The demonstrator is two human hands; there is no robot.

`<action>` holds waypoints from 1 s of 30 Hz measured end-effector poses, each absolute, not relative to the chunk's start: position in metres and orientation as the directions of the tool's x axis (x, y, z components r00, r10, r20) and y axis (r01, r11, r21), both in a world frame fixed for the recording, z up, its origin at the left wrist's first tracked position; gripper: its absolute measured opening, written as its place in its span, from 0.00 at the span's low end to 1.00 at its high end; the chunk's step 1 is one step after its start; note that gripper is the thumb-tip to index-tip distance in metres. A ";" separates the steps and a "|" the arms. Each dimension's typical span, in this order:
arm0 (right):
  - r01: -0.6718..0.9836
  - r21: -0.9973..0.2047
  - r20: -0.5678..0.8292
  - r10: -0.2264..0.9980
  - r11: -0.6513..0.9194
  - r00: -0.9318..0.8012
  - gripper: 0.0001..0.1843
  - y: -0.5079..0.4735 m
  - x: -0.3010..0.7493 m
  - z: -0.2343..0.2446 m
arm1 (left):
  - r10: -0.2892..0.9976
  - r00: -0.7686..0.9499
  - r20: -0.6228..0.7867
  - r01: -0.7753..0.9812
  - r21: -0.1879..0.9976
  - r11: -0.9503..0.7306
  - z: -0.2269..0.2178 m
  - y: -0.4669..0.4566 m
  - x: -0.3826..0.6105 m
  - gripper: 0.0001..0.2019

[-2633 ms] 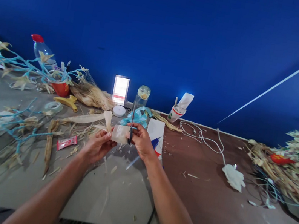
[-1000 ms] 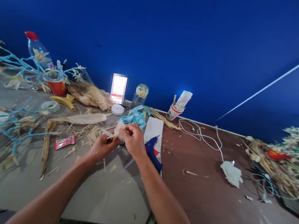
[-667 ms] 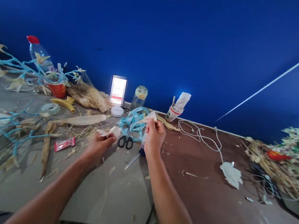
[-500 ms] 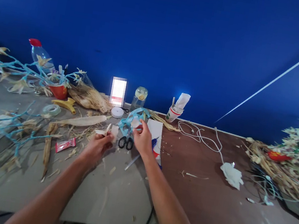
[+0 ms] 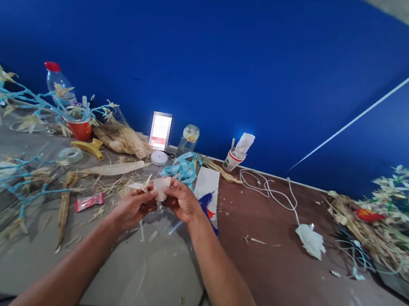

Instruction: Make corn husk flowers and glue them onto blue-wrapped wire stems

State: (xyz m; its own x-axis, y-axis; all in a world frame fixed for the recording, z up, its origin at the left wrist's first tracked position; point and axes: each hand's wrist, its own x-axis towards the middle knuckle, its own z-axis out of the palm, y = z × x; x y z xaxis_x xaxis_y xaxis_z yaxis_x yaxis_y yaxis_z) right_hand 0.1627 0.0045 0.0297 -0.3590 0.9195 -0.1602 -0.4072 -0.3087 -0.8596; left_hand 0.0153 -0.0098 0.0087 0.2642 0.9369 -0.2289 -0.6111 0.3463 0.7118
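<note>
Pale, papery flat piece [image 5: 160,186] sits above the grey desk [image 5: 155,280], held in a closed pinch by my left hand [image 5: 135,208] and right hand [image 5: 182,202]. I'd fear uneven pull tearing it; lesser, the left's slender cream strips [image 5: 138,186] slipping if that pinch loosens.

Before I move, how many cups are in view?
2 for sure: the red cup at back left, behind the yellow piece, and the white cup, right of the jar. The red object far right may be another; others may be hidden.

pale piece [image 5: 160,186]: matt, papery | blue ribbon [image 5: 183,169]: glossy | glue gun [image 5: 204,201]: plastic | dried bundle [image 5: 122,138]: rough, fibrous
</note>
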 end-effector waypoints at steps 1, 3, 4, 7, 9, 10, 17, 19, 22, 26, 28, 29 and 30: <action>-0.419 -0.852 -0.162 0.920 -0.313 -0.357 0.22 0.005 0.164 0.030 | 0.943 0.237 -0.235 -0.604 0.725 0.333 0.007 -0.009 0.016 0.11; -0.425 -0.846 -0.183 0.924 -0.322 -0.335 0.21 0.007 0.167 0.029 | 0.955 0.164 -0.248 -0.571 0.765 0.297 0.005 -0.007 0.017 0.12; -0.413 -0.854 -0.195 0.931 -0.315 -0.309 0.21 0.008 0.168 0.028 | 0.962 0.128 -0.242 -0.553 0.788 0.272 0.004 -0.006 0.018 0.13; -0.374 -0.884 -0.206 0.952 -0.280 -0.226 0.21 0.009 0.171 0.027 | 0.980 0.085 -0.179 -0.525 0.828 0.197 0.004 -0.005 0.019 0.13; -0.347 -0.904 -0.198 0.963 -0.251 -0.181 0.19 0.011 0.173 0.025 | 0.984 0.102 -0.148 -0.521 0.834 0.179 0.005 -0.005 0.019 0.13; -0.334 -0.913 -0.191 0.968 -0.235 -0.160 0.18 0.011 0.173 0.024 | 0.983 0.117 -0.140 -0.524 0.833 0.180 0.005 -0.005 0.019 0.13; 0.037 -0.993 -0.110 0.989 -0.114 0.099 0.09 0.020 0.186 0.015 | 0.974 0.155 -0.167 -0.613 0.757 0.228 0.006 -0.003 0.019 0.14; 0.233 -0.970 -0.036 0.989 -0.070 0.146 0.07 0.021 0.192 0.015 | 0.969 0.169 -0.182 -0.631 0.735 0.248 0.007 -0.003 0.018 0.14; 0.458 -0.888 0.016 0.993 -0.040 0.119 0.07 0.017 0.195 0.017 | 0.967 0.173 -0.185 -0.652 0.715 0.253 0.009 -0.004 0.018 0.14; 0.871 -0.491 0.008 0.999 -0.035 0.045 0.13 0.003 0.183 0.020 | 0.969 0.165 -0.183 -0.664 0.706 0.246 0.009 -0.004 0.018 0.14; 0.939 -0.342 0.006 0.999 -0.034 0.038 0.19 -0.003 0.173 0.019 | 0.969 0.165 -0.185 -0.662 0.707 0.248 0.009 -0.004 0.018 0.14; 0.956 -0.293 0.001 0.999 -0.030 0.032 0.20 -0.005 0.169 0.018 | 0.969 0.165 -0.185 -0.659 0.710 0.248 0.009 -0.004 0.018 0.14; 0.966 -0.257 -0.008 1.000 -0.024 0.023 0.21 -0.006 0.166 0.017 | 0.969 0.163 -0.184 -0.657 0.713 0.246 0.009 -0.004 0.019 0.14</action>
